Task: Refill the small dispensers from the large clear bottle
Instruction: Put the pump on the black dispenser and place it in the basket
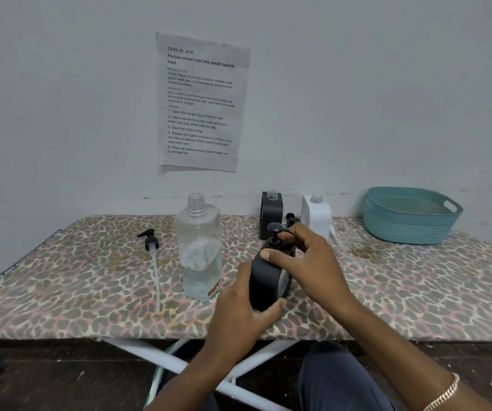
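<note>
Leopard-patterned, the bench (90,292) carries the large clear bottle (198,250), which stands uncapped near its middle. Just right of that bottle the left hand (238,315) wraps the body of a black dispenser (264,280), held nearly upright with its top tipped slightly away from the bottle. The right hand (312,262) pinches the pump head (275,229) at that top, so any twist would likely run about the dispenser's long axis. Behind and right of the bottle, a second black dispenser (271,215) and a white dispenser (317,218) stand open-necked.

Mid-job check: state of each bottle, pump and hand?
Large clear bottle: upright, uncapped, partly full.
Long-tube pump: lying loose on table.
Held black dispenser: pump on top.
Rear black dispenser: upright, neck open.
White dispenser: upright, neck open.
Left hand: grips held black dispenser.
Right hand: holds its pump top.
</note>
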